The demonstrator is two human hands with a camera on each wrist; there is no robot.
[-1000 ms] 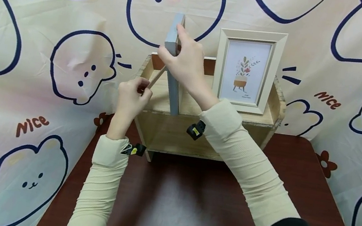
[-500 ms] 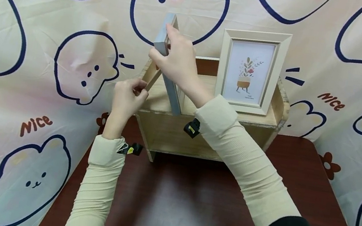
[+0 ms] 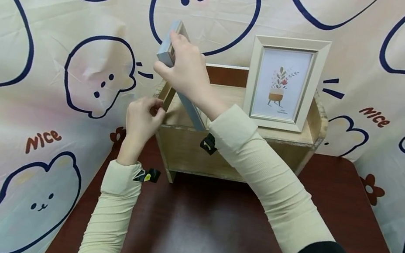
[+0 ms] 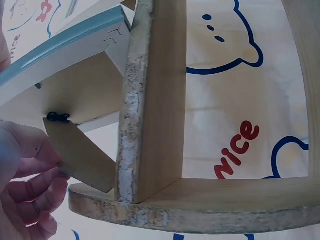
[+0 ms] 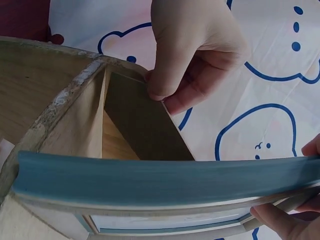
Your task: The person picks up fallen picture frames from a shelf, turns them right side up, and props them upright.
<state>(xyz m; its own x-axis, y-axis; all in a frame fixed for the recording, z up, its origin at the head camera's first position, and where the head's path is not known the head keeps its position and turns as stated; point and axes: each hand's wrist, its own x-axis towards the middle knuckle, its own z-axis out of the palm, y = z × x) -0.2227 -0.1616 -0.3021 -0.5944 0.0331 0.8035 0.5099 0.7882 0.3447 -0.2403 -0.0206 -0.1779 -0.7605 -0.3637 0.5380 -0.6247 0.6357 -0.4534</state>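
Observation:
A blue picture frame leans to the left on the left part of the wooden shelf's top, its lower edge resting there. My right hand grips its upper end, thumb and fingers on opposite sides. Behind the frame, its brown easel leg stands swung out from the back on a black hinge. My left hand pinches the edge of that leg between thumb and fingers, as the right wrist view also shows. The foot of the leg is close to the shelf's left side board. Most of the frame's picture side is hidden.
A cream picture frame with a potted-plant print stands upright on the shelf's right half. Raised side boards bound the shelf top. The shelf stands on a dark red table before a bear-patterned cloth.
The blue frame's top has tilted further left, carried by my right hand. My left hand still pinches the leg, which has come down toward the shelf's left side. The view has shifted slightly.

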